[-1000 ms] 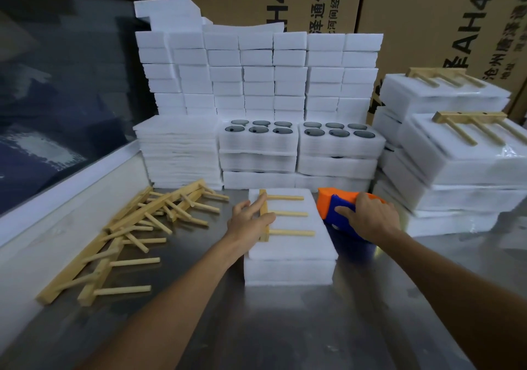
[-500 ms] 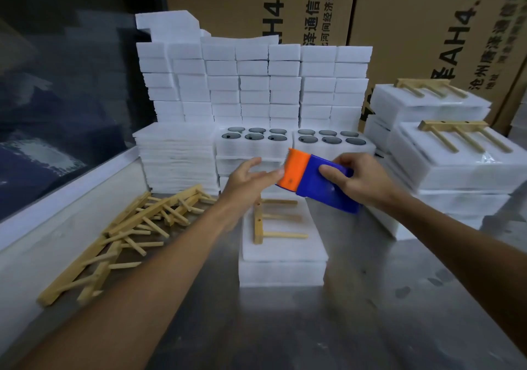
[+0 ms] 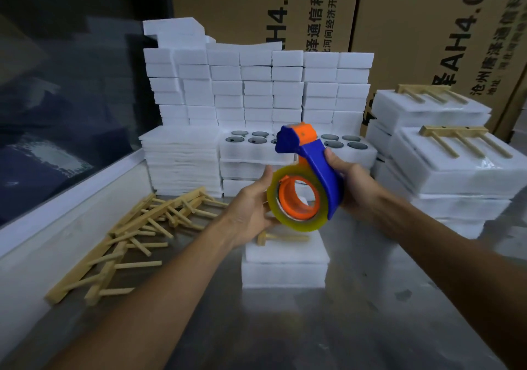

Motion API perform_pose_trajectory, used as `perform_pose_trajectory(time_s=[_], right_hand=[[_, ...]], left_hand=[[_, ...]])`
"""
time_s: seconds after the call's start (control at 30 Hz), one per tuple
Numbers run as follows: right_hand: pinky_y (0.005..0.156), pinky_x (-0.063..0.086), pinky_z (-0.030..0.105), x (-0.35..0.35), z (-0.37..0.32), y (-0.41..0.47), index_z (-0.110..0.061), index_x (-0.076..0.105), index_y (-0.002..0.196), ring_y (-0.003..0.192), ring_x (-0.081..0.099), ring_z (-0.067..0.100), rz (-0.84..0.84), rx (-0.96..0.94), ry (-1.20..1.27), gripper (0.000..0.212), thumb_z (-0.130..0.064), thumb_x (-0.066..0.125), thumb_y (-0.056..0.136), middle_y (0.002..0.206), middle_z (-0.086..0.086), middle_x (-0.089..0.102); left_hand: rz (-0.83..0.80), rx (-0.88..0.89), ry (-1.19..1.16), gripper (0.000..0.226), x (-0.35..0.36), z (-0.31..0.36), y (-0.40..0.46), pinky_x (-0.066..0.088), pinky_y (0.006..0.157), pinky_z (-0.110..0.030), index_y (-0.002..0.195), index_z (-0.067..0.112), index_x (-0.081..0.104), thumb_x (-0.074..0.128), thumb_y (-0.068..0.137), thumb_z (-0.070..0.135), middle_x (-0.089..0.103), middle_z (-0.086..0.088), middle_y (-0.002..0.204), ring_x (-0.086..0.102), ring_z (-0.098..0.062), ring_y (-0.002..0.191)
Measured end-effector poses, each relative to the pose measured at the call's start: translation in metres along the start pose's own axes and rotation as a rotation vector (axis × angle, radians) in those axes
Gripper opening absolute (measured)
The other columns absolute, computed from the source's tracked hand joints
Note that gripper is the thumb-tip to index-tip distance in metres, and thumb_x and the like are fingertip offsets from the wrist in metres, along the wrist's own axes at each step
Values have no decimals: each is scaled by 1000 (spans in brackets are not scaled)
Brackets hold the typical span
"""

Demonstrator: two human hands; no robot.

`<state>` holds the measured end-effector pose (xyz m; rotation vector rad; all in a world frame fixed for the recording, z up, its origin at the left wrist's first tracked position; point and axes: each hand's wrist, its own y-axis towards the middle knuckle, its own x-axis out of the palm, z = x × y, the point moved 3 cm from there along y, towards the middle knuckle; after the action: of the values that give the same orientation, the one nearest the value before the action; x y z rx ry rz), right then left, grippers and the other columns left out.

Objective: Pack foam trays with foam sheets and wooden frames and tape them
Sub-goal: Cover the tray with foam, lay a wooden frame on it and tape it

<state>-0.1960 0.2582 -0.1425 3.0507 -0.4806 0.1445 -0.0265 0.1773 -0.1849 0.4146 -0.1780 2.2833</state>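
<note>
A blue and orange tape dispenser (image 3: 310, 167) with a yellowish tape roll (image 3: 296, 201) is held in the air in front of me. My right hand (image 3: 356, 184) grips its blue handle. My left hand (image 3: 251, 207) holds the left edge of the roll, thumb on the rim. Below them a stacked white foam tray (image 3: 285, 267) lies on the metal table, with a wooden frame (image 3: 282, 238) on top, mostly hidden by the dispenser and my left hand.
Loose wooden frames (image 3: 137, 235) lie piled at the left. Foam sheets (image 3: 182, 158), foam trays with round holes (image 3: 251, 153) and foam blocks (image 3: 256, 84) stand at the back. Packed trays with frames (image 3: 456, 167) stack at the right. Cardboard boxes (image 3: 427, 27) stand behind.
My right hand has lifted the dispenser off the table and turned it so the roll faces me. My left hand left the wooden frame and took hold of the roll.
</note>
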Motion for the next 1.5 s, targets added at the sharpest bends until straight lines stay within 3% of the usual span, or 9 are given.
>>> perform_pose_trajectory(time_s=[0.17,0.3,0.43,0.6,0.7,0.83,1.0,1.3,1.5], right_hand=[[65,60,34,6,19,0,-18,83,88,79,74,21,-60,119,252,38,-50,63,84,97,7,77],[64,58,34,10,35,-4,-8,80,89,69,71,24,-130,202,347,49,-54,65,83,85,12,74],[69,60,37,13,37,-8,-8,79,100,79,75,26,-246,204,338,71,-71,63,72,94,16,76],[73,58,39,14,40,-8,-16,75,111,82,69,25,-261,209,267,73,-74,68,67,102,12,72],[61,54,32,14,41,-2,-19,75,101,72,61,21,-182,187,173,79,-78,81,49,90,8,67],[53,54,26,8,24,5,-21,80,84,64,68,16,-157,118,-23,70,-78,83,43,83,7,74],[63,56,29,-3,-9,12,-11,72,92,66,72,18,-124,61,-447,90,-85,76,42,83,9,77],[61,52,25,5,-30,12,-11,70,88,63,72,13,-172,38,-775,82,-82,62,49,75,3,76],[63,53,25,3,-38,19,-13,72,92,69,74,16,-175,11,-897,87,-87,60,48,79,1,77]], left_hand=[[0,-57,-50,60,-2,-5,0,37,110,-59,137,7,54,57,90,44,54,-21,139,51,-39,129],[-67,-52,-109,61,1,-4,-6,38,110,-55,136,1,53,64,85,34,56,-20,130,54,-35,118],[-138,-35,-144,51,6,-5,-7,40,107,-53,127,-2,53,65,85,23,56,-23,124,54,-35,112],[-74,-36,-209,35,4,-12,-6,40,106,-55,112,3,57,66,81,17,60,-19,113,58,-32,103],[-86,-35,-139,20,6,-8,-8,52,89,-43,99,10,69,65,81,19,66,-12,99,64,-23,89],[149,9,-37,40,-12,14,-5,49,76,-39,125,5,61,59,87,19,63,-14,114,60,-26,97],[41,-19,159,57,-28,47,-8,56,75,-35,108,12,74,60,79,59,73,-7,108,71,-21,89],[-28,-56,67,26,-19,39,-3,55,66,-29,79,17,79,69,76,41,73,-8,90,70,-17,74],[42,-68,164,11,-25,39,-2,54,56,-25,82,12,77,68,85,18,73,-8,84,68,-14,64]])
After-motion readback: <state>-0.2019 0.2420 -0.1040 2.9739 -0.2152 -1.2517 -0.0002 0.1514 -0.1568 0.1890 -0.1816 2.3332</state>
